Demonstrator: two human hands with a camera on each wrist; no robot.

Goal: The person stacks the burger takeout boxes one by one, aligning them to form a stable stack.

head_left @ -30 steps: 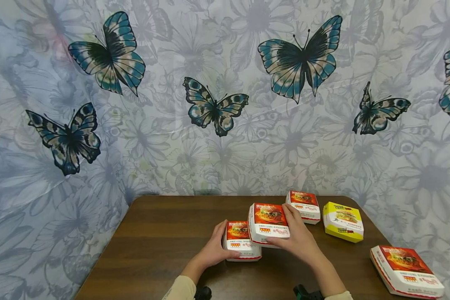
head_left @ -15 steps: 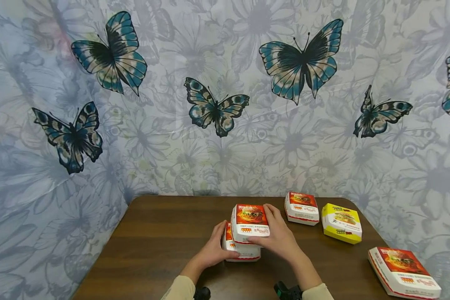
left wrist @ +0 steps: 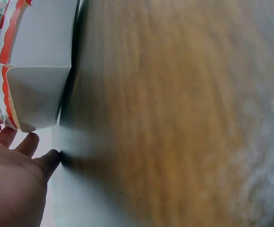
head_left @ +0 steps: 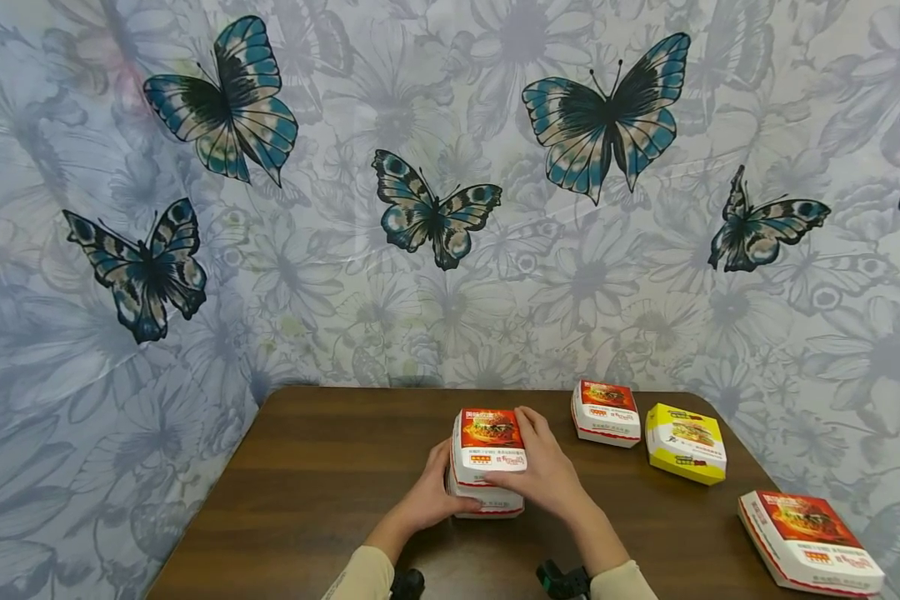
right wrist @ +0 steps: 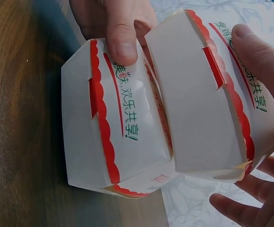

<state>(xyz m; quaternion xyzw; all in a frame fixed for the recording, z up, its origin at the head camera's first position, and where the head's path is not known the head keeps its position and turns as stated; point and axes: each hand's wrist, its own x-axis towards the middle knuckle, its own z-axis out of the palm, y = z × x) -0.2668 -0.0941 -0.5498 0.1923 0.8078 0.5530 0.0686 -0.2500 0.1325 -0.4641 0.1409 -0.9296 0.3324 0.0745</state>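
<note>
In the head view my right hand (head_left: 553, 477) grips a red-and-white burger box (head_left: 490, 442) between thumb and fingers. Directly beneath it is a second, matching burger box (head_left: 501, 502), its printed lid mostly covered. My left hand (head_left: 422, 500) holds this lower box at its left side, with the thumb on the front face. From the right wrist, the upper box (right wrist: 200, 104) sits tilted over the lower box (right wrist: 132, 113), edges meeting at one end. The left wrist view shows the lower box's side (left wrist: 42, 38) standing on the brown table.
Another red-and-white burger box (head_left: 606, 412) stands at the back right, beside a yellow-and-white one (head_left: 686, 442). A further red-and-white box (head_left: 810, 542) is at the front right. Behind the brown table (head_left: 307, 492) hangs a butterfly-patterned cloth (head_left: 330, 317).
My right hand has carried the upper burger box leftward, from overlapping the lower box's right part to right over it. My left hand has stayed on the lower box.
</note>
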